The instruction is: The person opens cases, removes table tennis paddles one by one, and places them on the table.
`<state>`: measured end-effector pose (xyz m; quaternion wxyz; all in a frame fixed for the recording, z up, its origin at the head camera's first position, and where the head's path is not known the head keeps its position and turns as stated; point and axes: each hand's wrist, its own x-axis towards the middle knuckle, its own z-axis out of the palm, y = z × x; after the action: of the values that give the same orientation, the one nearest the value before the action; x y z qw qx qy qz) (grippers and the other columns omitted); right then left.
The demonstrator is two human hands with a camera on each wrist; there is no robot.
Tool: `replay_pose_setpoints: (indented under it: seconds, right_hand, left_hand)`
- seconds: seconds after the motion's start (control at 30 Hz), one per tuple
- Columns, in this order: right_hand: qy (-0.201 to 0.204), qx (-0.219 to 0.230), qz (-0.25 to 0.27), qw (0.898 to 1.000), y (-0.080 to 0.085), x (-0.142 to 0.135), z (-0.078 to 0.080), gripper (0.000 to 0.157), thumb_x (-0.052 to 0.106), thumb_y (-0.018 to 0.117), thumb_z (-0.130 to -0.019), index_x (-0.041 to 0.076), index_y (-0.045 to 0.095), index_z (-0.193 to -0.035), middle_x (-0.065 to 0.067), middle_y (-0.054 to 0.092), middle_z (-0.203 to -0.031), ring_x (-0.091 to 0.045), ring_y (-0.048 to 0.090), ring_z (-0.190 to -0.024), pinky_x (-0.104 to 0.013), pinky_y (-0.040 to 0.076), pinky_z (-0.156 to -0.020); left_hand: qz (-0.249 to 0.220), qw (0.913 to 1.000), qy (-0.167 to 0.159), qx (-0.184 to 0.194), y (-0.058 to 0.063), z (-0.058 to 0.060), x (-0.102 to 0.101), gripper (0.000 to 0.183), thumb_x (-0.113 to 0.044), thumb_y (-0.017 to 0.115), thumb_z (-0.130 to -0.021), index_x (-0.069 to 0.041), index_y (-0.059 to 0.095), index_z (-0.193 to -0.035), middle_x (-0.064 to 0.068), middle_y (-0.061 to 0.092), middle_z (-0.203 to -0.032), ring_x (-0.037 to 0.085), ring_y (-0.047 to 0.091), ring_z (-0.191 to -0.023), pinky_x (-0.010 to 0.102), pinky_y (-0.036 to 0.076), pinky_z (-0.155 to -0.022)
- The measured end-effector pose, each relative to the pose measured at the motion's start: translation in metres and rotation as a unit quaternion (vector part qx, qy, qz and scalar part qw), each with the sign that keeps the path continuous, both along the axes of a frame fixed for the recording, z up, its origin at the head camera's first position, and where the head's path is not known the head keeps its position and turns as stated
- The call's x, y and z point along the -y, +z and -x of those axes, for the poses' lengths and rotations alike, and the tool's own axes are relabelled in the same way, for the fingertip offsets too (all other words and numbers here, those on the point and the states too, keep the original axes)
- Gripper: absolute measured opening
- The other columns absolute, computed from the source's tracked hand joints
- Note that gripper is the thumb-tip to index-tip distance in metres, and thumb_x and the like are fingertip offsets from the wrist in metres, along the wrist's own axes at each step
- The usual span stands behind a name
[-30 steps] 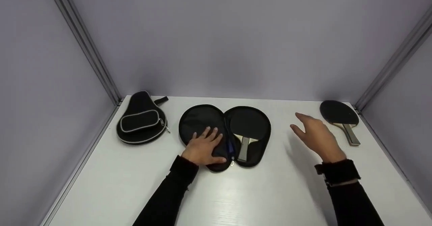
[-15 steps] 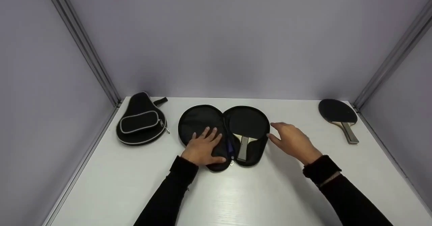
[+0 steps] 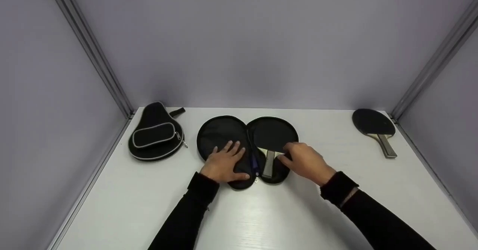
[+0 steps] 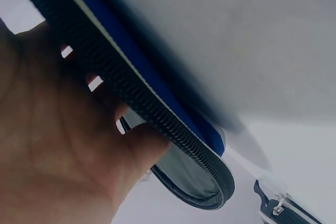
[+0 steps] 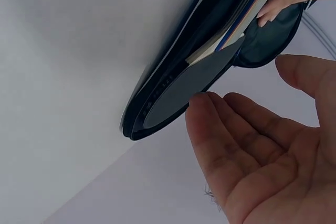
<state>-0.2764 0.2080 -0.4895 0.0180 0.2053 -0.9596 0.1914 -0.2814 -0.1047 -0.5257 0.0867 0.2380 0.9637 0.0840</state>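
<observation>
A black zip-up table tennis paddle case lies unfolded on the table, its two halves side by side. My left hand rests with spread fingers on the left half. In the right half lies a table tennis paddle with black rubber, its handle toward me. My right hand hovers over that half's right edge, thumb and fingertips close to the paddle's neck. The right wrist view shows the fingers of the right hand apart from the thumb, nothing between them. The case's zip edge runs past my left fingers.
At the back left stands a second black case with grey piping, a front pocket and a strap. Another black paddle lies at the back right of the white table. Grey walls enclose the back and sides.
My right hand has moved left, from beside the loose paddle to over the paddle in the case, its fingers closer to the handle. My left hand has stayed on the case.
</observation>
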Motion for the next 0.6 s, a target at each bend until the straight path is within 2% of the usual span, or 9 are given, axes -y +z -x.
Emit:
replay_pose_setpoints:
  seconds: [0.17,0.2,0.23,0.3,0.4,0.53,0.6]
  right_hand:
    - [0.01,0.018,0.006,1.0,-0.002,0.01,-0.003,0.022,0.024,0.08,-0.112,0.004,0.078,-0.104,-0.004,0.075,-0.088,-0.014,0.064,-0.075,-0.038,0.059,-0.067]
    - [0.012,0.022,0.005,1.0,-0.002,0.012,-0.004,0.022,0.025,0.08,-0.112,0.006,0.076,-0.1,-0.002,0.072,-0.085,-0.013,0.062,-0.072,-0.036,0.055,-0.064]
    - [0.014,0.025,0.004,1.0,-0.003,0.014,-0.004,0.023,0.024,0.08,-0.112,0.007,0.074,-0.097,0.0,0.069,-0.082,-0.012,0.059,-0.07,-0.034,0.052,-0.062]
    - [0.018,0.03,0.003,0.999,-0.005,0.017,-0.006,0.025,0.024,0.08,-0.112,0.01,0.072,-0.093,0.002,0.066,-0.079,-0.01,0.057,-0.068,-0.031,0.049,-0.06]
    - [0.023,0.03,0.002,0.999,-0.009,0.023,-0.01,0.019,0.021,0.081,-0.11,0.01,0.071,-0.098,0.002,0.066,-0.079,-0.01,0.058,-0.069,-0.033,0.052,-0.06]
    - [0.013,0.023,-0.004,1.0,-0.013,0.027,-0.011,0.023,0.021,0.084,-0.108,0.012,0.07,-0.092,0.002,0.065,-0.078,-0.011,0.058,-0.068,-0.037,0.055,-0.06]
    - [0.002,0.021,-0.01,1.0,-0.014,0.03,-0.011,0.033,0.023,0.085,-0.106,0.015,0.065,-0.081,0.003,0.063,-0.075,-0.012,0.056,-0.066,-0.037,0.054,-0.058]
  left_hand:
    - [0.005,0.9998,-0.016,-0.012,-0.002,0.002,-0.002,0.099,-0.073,0.071,-0.109,-0.012,0.043,-0.183,0.014,0.036,-0.194,0.034,0.033,-0.183,0.061,0.037,-0.146]
    - [0.006,0.9999,-0.016,-0.003,0.004,0.0,-0.004,0.099,-0.068,0.075,-0.109,-0.009,0.044,-0.182,0.015,0.035,-0.193,0.034,0.033,-0.183,0.059,0.036,-0.147]
    - [0.005,0.9998,-0.017,-0.001,0.004,0.0,-0.004,0.099,-0.067,0.075,-0.109,-0.008,0.043,-0.182,0.015,0.035,-0.193,0.034,0.033,-0.183,0.058,0.036,-0.147]
    - [-0.001,0.9999,-0.015,0.005,0.004,-0.002,-0.003,0.099,-0.066,0.075,-0.109,-0.008,0.043,-0.182,0.015,0.035,-0.193,0.035,0.032,-0.183,0.058,0.036,-0.147]
    - [-0.004,0.9998,-0.01,0.016,0.003,-0.004,-0.001,0.1,-0.067,0.075,-0.109,-0.008,0.041,-0.183,0.014,0.033,-0.194,0.035,0.03,-0.184,0.059,0.037,-0.147]
    - [0.001,0.9996,-0.014,0.026,-0.018,0.011,0.001,0.105,-0.073,0.071,-0.109,-0.011,0.035,-0.186,0.013,0.027,-0.197,0.035,0.024,-0.186,0.061,0.034,-0.148]
    - [0.008,0.9994,-0.019,0.028,-0.027,0.018,0.001,0.107,-0.076,0.069,-0.109,-0.011,0.033,-0.186,0.013,0.024,-0.198,0.035,0.022,-0.186,0.062,0.034,-0.148]
